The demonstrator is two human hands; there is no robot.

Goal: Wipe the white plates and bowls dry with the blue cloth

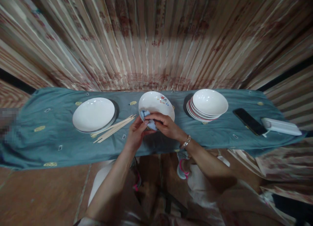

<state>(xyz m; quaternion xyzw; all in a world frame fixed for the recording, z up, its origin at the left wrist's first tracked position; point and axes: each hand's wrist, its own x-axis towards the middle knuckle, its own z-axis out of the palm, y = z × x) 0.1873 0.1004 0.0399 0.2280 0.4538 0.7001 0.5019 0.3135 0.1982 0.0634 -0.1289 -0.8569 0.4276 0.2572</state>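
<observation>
Pressing a crumpled light-blue cloth (152, 124) to the near side of a white dish (153, 102), we are holding both hands close together over the middle of a blue-green tablecloth (75, 151). With our left hand (135, 133) we are gripping the dish's near-left edge, its fingers mostly hidden beneath and its thumb lying against the cloth. With our right hand (168, 125) we are bending the fingers in over the cloth, nearly closed on it; a bracelet (186, 142) is circling that wrist. The dish is showing a red flower print (163, 99) on its inner far-right side; we are unable to tell whether its base is touching the tablecloth. To our left, a stack of white plates (94, 114) is standing, with pale chopsticks (113, 130) lying just beside it. To our right, a stack of white bowls (209, 102) is standing, and farther right a dark phone (248, 120) is lying near a white device (281, 126). Beyond the tablecloth, a patterned curtain (156, 53) is hanging in folds.
</observation>
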